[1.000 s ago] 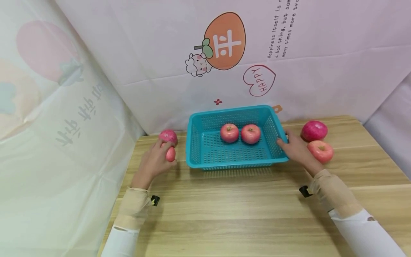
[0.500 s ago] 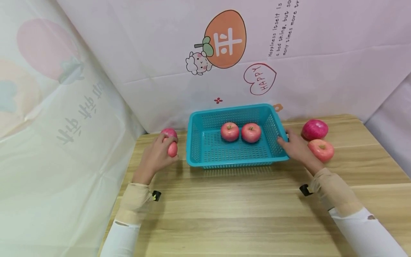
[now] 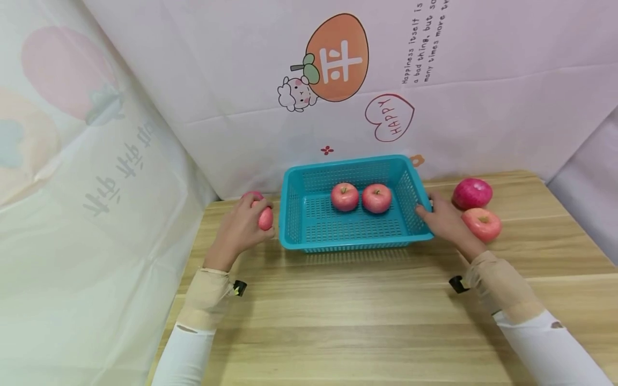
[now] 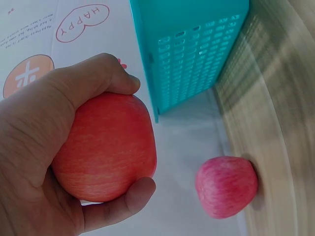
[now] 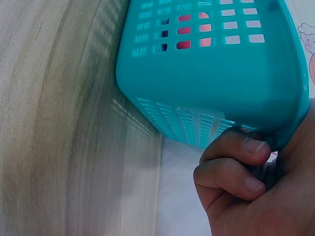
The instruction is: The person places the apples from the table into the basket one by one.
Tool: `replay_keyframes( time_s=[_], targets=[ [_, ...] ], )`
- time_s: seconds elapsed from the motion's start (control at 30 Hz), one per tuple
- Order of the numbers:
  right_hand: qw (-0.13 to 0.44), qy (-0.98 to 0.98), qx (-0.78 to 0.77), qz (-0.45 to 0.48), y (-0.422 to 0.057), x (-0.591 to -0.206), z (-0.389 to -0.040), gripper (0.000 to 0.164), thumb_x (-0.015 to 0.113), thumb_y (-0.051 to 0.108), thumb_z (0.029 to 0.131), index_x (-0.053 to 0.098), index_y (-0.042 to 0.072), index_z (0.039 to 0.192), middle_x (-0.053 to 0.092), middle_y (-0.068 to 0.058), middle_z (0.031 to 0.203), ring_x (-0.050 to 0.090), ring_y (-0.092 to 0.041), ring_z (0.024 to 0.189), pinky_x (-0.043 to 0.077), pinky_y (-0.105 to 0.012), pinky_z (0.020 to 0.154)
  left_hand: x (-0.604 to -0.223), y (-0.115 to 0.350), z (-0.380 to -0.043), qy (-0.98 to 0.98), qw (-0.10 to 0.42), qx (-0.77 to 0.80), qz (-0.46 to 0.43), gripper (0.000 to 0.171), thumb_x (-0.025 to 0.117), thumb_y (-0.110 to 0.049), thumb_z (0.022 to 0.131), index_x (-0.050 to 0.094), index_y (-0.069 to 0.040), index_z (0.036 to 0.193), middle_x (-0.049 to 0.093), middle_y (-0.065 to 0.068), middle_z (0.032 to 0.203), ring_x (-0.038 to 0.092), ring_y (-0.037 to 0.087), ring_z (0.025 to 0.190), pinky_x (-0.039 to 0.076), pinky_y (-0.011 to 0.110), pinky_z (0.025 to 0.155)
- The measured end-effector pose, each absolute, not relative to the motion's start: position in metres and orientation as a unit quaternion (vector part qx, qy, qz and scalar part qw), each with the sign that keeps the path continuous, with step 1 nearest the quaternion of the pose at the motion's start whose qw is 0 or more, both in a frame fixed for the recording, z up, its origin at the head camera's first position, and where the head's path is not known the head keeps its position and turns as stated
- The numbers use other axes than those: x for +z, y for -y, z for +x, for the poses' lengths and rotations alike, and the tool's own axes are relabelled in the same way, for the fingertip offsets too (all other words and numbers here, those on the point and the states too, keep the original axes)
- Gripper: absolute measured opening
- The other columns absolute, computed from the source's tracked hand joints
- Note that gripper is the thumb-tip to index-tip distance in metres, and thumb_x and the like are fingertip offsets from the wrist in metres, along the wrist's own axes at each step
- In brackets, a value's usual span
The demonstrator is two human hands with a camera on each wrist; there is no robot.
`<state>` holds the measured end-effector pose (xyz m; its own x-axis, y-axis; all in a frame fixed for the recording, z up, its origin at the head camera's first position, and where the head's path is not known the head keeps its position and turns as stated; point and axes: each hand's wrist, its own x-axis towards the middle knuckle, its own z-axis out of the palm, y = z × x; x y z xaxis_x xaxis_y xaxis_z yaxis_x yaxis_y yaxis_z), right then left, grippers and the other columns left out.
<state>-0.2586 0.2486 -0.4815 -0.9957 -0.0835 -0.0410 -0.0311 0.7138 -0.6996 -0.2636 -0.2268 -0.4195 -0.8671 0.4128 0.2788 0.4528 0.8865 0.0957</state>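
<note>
Beside the left end of the teal basket (image 3: pixel 293 212): one red apple (image 4: pixel 106 147), gripped between the thumb and bent fingers of the left hand (image 3: pixel 241 225). At the opposite end: basket rim, gripped by the right hand (image 3: pixel 444 217). Inside: two apples (image 3: pixel 345 197), side by side. Handling, as judged: the held fruit is best raised clear of the left rim, then lowered gently onto the bare floor left of the pair; the basket should be kept steady.

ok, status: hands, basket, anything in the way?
Left hand grips apple, outside basket. Right hand holds basket's right rim. Two apples inside. Left wall stands between them and held apple.
</note>
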Motion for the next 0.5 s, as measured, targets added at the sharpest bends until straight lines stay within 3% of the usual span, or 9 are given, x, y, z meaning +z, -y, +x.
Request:
replay_keyframes(
  time_s=[0.2,0.5],
  targets=[
    [0.028,-0.927,-0.374,-0.028,-0.248,-0.484,-0.259,0.058,0.04,0.036,0.103,0.031,-0.011,0.137,0.05,-0.034,0.123,0.057,-0.044,0.1,0.051,-0.059,0.08,-0.418,0.215,-0.267,0.962,0.124,-0.08,-0.231,0.053,0.072,-0.048,0.072,0.062,-0.021,0.118,0.052,0.007,0.116,0.049,0.026,0.104,0.053,0.044,0.067],
    [0.025,-0.928,-0.371,-0.03,-0.248,-0.481,-0.258,0.058,0.041,0.037,0.103,0.033,-0.011,0.135,0.051,-0.034,0.12,0.058,-0.043,0.098,0.051,-0.058,0.079,-0.416,0.196,-0.276,0.957,0.125,-0.063,-0.254,0.049,0.066,-0.039,0.072,0.059,-0.023,0.118,0.051,0.007,0.115,0.048,0.025,0.103,0.052,0.043,0.068]
  ],
)
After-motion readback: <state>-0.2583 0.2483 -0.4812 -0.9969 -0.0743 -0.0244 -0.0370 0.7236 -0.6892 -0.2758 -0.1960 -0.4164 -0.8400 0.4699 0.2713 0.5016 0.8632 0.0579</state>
